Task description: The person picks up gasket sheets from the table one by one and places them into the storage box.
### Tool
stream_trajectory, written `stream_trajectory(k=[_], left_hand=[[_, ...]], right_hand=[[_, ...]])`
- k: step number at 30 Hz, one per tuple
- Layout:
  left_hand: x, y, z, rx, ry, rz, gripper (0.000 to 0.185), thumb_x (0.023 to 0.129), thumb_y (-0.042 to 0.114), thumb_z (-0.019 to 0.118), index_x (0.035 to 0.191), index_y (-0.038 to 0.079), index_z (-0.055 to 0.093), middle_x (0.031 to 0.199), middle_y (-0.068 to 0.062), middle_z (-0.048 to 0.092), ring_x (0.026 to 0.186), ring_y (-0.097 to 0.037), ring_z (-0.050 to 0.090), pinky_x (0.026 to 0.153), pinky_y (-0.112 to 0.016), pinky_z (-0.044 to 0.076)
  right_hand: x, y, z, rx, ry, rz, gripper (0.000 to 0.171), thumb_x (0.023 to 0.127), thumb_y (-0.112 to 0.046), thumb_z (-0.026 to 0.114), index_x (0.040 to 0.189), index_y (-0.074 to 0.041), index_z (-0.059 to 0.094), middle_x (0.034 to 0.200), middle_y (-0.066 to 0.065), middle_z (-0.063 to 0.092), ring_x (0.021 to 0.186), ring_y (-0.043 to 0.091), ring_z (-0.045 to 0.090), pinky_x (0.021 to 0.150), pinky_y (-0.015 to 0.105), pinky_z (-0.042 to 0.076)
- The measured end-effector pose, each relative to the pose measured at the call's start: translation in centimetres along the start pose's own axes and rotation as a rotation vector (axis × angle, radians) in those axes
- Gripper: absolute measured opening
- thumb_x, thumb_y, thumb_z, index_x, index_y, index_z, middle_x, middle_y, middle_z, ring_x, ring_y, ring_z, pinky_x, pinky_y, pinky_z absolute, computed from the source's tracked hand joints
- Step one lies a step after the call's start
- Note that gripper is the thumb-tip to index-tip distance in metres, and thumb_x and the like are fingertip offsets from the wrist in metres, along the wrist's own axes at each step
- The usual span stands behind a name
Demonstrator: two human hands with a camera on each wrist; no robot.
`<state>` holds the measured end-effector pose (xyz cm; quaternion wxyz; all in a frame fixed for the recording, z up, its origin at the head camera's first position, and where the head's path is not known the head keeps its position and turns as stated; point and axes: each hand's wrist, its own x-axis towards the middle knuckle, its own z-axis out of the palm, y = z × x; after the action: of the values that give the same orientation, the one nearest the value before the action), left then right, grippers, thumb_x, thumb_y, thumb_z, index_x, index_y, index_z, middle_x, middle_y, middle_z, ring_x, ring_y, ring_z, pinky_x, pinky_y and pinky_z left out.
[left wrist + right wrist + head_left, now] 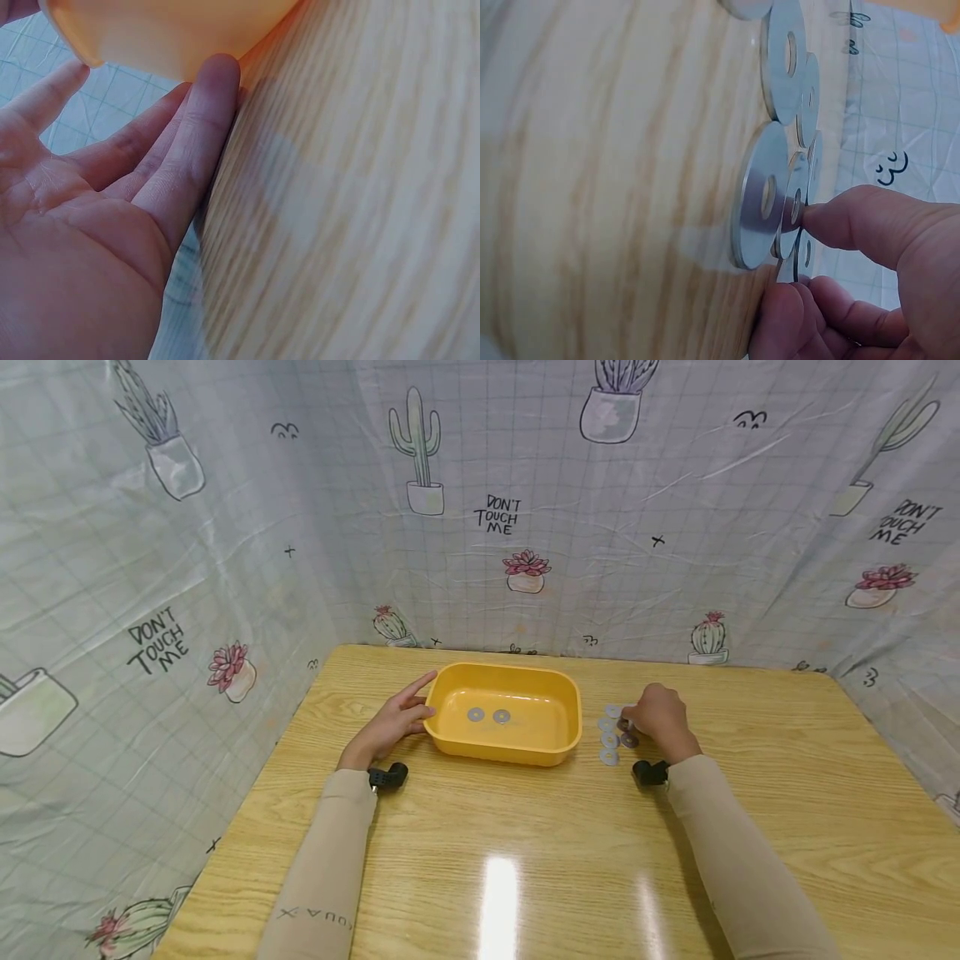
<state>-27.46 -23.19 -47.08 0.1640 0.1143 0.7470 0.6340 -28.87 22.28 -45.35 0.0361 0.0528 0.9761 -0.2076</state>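
Observation:
A yellow plastic bin lies on the table, with two flat metal washers inside on its floor. My left hand rests against the bin's left end. Its fairly straight fingers touch the bin wall in the left wrist view. To the right of the bin lies a cluster of several grey washers. My right hand is at the cluster's far right side. Its thumb and curled fingers pinch a washer at the edges, partly hidden behind the neighbouring washers.
The wooden table ends at a hanging cloth with printed cacti, at the back and left. A black wrist camera sits on the left wrist and another camera on the right.

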Motion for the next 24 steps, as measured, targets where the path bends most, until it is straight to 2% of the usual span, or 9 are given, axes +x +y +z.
stream_trajectory(k=[8, 15, 17, 20, 22, 24], left_hand=[[-0.1, 0.0, 0.0, 0.004, 0.006, 0.002, 0.067, 0.106, 0.018, 0.057, 0.163, 0.036, 0.026, 0.152, -0.024, 0.045, 0.135, -0.042, 0.053, 0.098, -0.035, 0.059], [0.0, 0.0, 0.0, 0.003, 0.008, 0.002, 0.068, 0.106, 0.018, 0.057, 0.164, 0.034, 0.026, 0.152, -0.024, 0.045, 0.134, -0.041, 0.053, 0.096, -0.031, 0.06], [0.0, 0.1, 0.0, -0.003, 0.01, -0.001, 0.068, 0.106, 0.017, 0.057, 0.164, 0.035, 0.027, 0.152, -0.023, 0.046, 0.135, -0.041, 0.053, 0.096, -0.031, 0.06], [0.0, 0.0, 0.0, -0.014, 0.013, -0.007, 0.068, 0.105, 0.017, 0.058, 0.163, 0.036, 0.027, 0.151, -0.022, 0.047, 0.135, -0.04, 0.053, 0.096, -0.031, 0.06], [0.1, -0.1, 0.0, -0.004, 0.006, 0.0, 0.068, 0.106, 0.018, 0.058, 0.164, 0.035, 0.026, 0.152, -0.024, 0.046, 0.135, -0.041, 0.053, 0.097, -0.032, 0.06], [0.1, -0.1, 0.0, -0.003, 0.001, 0.002, 0.069, 0.106, 0.018, 0.058, 0.164, 0.035, 0.025, 0.153, -0.024, 0.045, 0.136, -0.041, 0.053, 0.097, -0.033, 0.06]], right_hand=[[0.2, 0.1, 0.2, 0.003, -0.006, 0.009, 0.04, 0.093, -0.023, 0.063, 0.057, -0.015, 0.048, 0.053, -0.001, 0.046, 0.061, 0.023, 0.051, 0.056, 0.033, 0.041], [0.5, 0.4, 0.0, 0.021, -0.005, -0.013, 0.045, 0.092, -0.021, 0.063, 0.053, -0.017, 0.04, 0.053, -0.004, 0.033, 0.055, 0.017, 0.035, 0.051, 0.028, 0.03], [0.4, 0.5, 0.0, 0.053, 0.003, -0.017, 0.036, 0.092, -0.021, 0.065, 0.061, -0.011, 0.048, 0.06, 0.001, 0.042, 0.059, 0.019, 0.04, 0.053, 0.029, 0.034], [0.3, 0.8, -0.1, 0.095, -0.003, -0.012, 0.023, 0.093, -0.023, 0.066, 0.088, -0.001, 0.06, 0.084, 0.015, 0.061, 0.076, 0.028, 0.055, 0.064, 0.036, 0.046], [0.2, 1.0, -0.1, 0.121, -0.014, -0.01, 0.029, 0.093, -0.024, 0.067, 0.104, 0.002, 0.062, 0.1, 0.021, 0.065, 0.086, 0.032, 0.058, 0.071, 0.039, 0.049], [0.2, 1.3, -0.1, 0.144, -0.029, -0.013, 0.032, 0.094, -0.026, 0.067, 0.108, 0.003, 0.063, 0.104, 0.023, 0.068, 0.087, 0.032, 0.059, 0.072, 0.038, 0.049]])
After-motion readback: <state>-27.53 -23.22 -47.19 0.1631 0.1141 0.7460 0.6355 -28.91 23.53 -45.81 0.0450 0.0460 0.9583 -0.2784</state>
